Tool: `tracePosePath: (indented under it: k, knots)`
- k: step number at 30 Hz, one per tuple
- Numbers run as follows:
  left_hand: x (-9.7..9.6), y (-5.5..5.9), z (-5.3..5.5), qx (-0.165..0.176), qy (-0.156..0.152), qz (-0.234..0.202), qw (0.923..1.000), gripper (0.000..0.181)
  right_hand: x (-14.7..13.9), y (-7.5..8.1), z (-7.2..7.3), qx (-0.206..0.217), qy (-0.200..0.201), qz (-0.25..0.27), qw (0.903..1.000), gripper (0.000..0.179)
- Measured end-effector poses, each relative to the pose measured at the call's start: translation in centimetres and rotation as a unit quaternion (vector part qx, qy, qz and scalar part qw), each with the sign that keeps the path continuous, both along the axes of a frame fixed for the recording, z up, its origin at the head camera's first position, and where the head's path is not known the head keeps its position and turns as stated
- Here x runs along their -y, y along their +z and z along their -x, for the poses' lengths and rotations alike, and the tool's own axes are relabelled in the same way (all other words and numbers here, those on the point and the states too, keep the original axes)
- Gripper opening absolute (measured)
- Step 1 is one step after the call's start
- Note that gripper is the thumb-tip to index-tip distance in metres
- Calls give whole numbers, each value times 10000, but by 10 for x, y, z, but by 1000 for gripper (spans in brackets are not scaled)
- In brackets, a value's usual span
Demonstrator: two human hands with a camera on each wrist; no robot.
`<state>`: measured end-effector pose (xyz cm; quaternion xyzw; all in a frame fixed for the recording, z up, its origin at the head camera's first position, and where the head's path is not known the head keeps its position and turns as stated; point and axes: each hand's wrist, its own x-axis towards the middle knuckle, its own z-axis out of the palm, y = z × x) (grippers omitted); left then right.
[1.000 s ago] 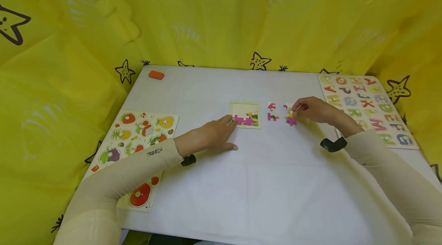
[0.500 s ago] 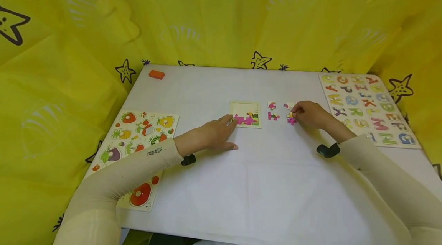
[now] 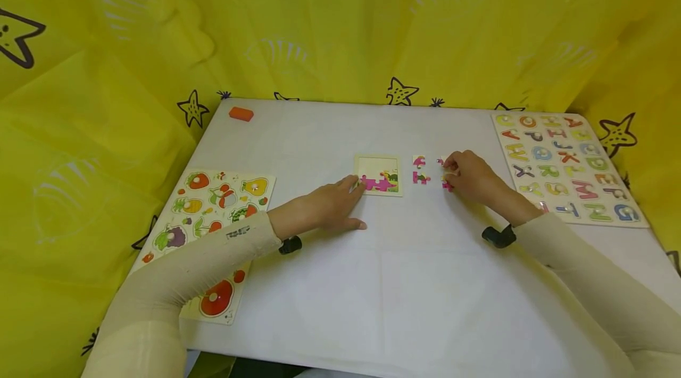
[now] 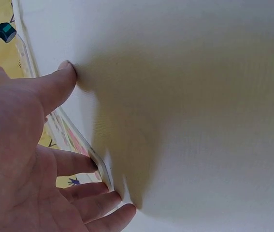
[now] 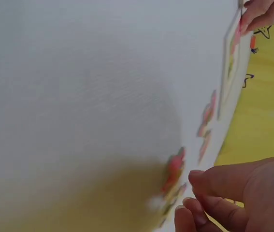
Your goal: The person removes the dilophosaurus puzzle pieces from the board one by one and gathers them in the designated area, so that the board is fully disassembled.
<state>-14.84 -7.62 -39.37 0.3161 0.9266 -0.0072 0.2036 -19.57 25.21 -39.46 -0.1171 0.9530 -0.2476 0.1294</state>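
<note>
My left hand (image 3: 335, 206) rests its fingertips on the left edge of a small square puzzle tray (image 3: 378, 193), thumb spread on the table. Pink and green pieces (image 3: 382, 183) fill the tray's lower part; its upper part is bare. Right of it lie two loose jigsaw pieces, an upper one (image 3: 419, 161) and a lower one (image 3: 420, 178). My right hand (image 3: 470, 174) hovers over further pieces (image 5: 174, 169) and partly hides them in the head view. Its thumb and index finger stand apart, and the right wrist view shows nothing held between them.
A fruit puzzle board (image 3: 191, 206) lies at the left, partly under my left sleeve. An alphabet board (image 3: 569, 171) lies at the right. An orange block (image 3: 241, 113) sits near the far left corner. Yellow cloth (image 3: 340, 29) hangs behind the white table (image 3: 340, 307).
My right hand has shifted slightly left over the loose pieces, and its thumb and index finger have parted. My left hand has stayed on the tray.
</note>
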Motion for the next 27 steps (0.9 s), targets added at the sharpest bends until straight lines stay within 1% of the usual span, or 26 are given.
tracePosePath:
  k: [4, 7, 13, 15, 20, 27]
  knots:
    - [0, 2, 0, 0, 32, 4, 10000, 98, 18, 8, 2, 134, 59, 58, 9999, 33]
    - [0, 3, 0, 49, 58, 10, 10000, 98, 35, 10, 3, 195, 177, 146, 9995, 34]
    - [-1, 3, 0, 98, 84, 9, 9999, 98, 65, 4, 2, 66, 595, 262, 9979, 33]
    - [-2, 2, 1, 97, 91, 19, 9999, 98, 72, 1, 2, 40, 677, 278, 9973, 33]
    - [-3, 1, 1, 112, 107, 36, 9999, 97, 83, -3, 3, 94, 725, 238, 9970, 35]
    - [-2, 1, 1, 81, 100, 57, 9999, 98, 86, -8, 6, 46, 899, 238, 9957, 36]
